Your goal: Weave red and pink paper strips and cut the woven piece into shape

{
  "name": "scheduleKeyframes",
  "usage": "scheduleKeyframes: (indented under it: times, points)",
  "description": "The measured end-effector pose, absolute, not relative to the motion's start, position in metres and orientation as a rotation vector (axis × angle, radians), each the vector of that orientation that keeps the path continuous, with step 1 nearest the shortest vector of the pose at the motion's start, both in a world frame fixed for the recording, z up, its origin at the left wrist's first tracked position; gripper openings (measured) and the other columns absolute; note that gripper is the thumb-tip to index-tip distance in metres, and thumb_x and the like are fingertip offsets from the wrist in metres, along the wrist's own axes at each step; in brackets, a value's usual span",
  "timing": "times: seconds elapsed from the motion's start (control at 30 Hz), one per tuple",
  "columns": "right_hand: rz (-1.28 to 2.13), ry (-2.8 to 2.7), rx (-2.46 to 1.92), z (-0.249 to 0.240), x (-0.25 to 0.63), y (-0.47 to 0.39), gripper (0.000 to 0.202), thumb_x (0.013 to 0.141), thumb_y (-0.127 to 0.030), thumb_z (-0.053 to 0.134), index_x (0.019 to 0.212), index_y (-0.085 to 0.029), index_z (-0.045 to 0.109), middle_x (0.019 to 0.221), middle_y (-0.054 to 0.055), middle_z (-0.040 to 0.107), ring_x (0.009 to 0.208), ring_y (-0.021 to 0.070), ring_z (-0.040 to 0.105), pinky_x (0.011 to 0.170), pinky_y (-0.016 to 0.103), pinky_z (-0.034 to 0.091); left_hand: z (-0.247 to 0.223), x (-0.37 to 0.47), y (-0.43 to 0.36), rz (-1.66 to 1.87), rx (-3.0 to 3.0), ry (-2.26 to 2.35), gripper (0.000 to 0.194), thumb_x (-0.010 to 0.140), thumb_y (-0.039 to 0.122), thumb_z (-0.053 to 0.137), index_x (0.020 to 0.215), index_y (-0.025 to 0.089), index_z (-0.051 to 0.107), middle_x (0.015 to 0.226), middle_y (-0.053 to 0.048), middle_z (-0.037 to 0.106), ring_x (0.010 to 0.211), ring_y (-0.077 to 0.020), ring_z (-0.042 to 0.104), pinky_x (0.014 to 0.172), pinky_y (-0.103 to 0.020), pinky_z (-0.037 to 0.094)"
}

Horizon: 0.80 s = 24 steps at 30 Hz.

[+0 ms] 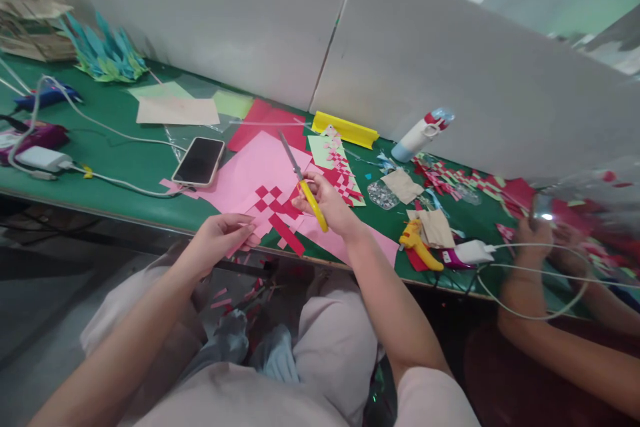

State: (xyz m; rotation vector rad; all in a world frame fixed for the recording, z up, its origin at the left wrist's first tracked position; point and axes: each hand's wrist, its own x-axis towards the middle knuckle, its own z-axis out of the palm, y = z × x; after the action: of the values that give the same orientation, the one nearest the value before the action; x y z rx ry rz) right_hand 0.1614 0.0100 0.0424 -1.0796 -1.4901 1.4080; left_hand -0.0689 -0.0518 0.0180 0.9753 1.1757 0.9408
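My left hand (226, 239) pinches the left edge of a woven piece of pink and red paper strips (269, 199), near the table's front edge. Loose ends of the red and pink strips stick out to the lower right. In my right hand (325, 201) are yellow-handled scissors (313, 205), seen edge-on, their blades pointing up and away over the pink paper sheet (255, 153). The fingertips of this hand also lie close to the right side of the weave; whether they touch it I cannot tell.
A phone (199, 161) lies left of the pink sheet. Behind are a red sheet (265, 123) and a yellow holder (345, 130). Rightward are a bottle (417, 137), a yellow glue gun (420, 247), white cables and a co-worker's hands (537, 240). Paper scraps lie below.
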Motion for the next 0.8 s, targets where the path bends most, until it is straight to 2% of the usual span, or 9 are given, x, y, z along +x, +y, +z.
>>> scheduleKeyframes:
  times: [0.23,0.37,0.47,0.57,0.8]
  points:
    - [1.496,-1.439,-0.985,0.047,0.15,0.017,0.065,0.053,-0.023,0.084,0.105,-0.023,0.046,0.08,-0.007,0.049,0.068,0.0075,0.052,0.069,0.026,0.052,0.022,-0.072,-0.063,0.842,1.0,1.212,0.061,0.064,0.048,0.079,0.11,0.011,0.063,0.076,-0.009,0.076,0.074,-0.0207,0.071,0.07,-0.029,0.056]
    - [1.61,-1.467,-0.921,0.055,0.155,0.017,0.062,0.055,-0.018,0.082,0.105,-0.022,0.046,0.075,-0.009,0.047,0.065,0.0067,0.051,0.064,0.023,0.049,0.025,-0.087,-0.065,0.849,1.051,1.207,0.055,0.064,0.046,0.08,0.107,0.014,0.066,0.087,-0.009,0.076,0.089,-0.0229,0.07,0.077,-0.029,0.056]
    - [1.654,-1.538,-0.906,0.06,0.154,0.015,0.061,0.056,-0.016,0.082,0.105,-0.022,0.047,0.074,-0.008,0.047,0.066,0.0074,0.051,0.062,0.022,0.047,0.029,-0.095,-0.061,0.908,0.896,1.117,0.052,0.063,0.045,0.081,0.101,0.013,0.067,0.092,-0.012,0.075,0.099,-0.0256,0.069,0.088,-0.036,0.055]
    - [1.682,-1.604,-0.906,0.062,0.148,0.013,0.059,0.056,-0.015,0.081,0.104,-0.021,0.047,0.074,-0.008,0.047,0.065,0.0073,0.051,0.061,0.022,0.047,0.035,-0.097,-0.052,0.845,0.938,1.036,0.043,0.067,0.047,0.078,0.091,0.013,0.07,0.088,-0.009,0.074,0.094,-0.025,0.07,0.089,-0.037,0.055]
    - [1.704,-1.648,-0.98,0.063,0.137,0.009,0.065,0.052,-0.016,0.084,0.106,-0.022,0.049,0.081,-0.006,0.049,0.069,0.0086,0.054,0.065,0.024,0.051,0.048,-0.084,-0.042,0.528,1.134,1.007,0.028,0.061,0.039,0.082,0.065,0.015,0.069,0.063,-0.001,0.068,0.06,-0.0131,0.064,0.065,-0.025,0.056]
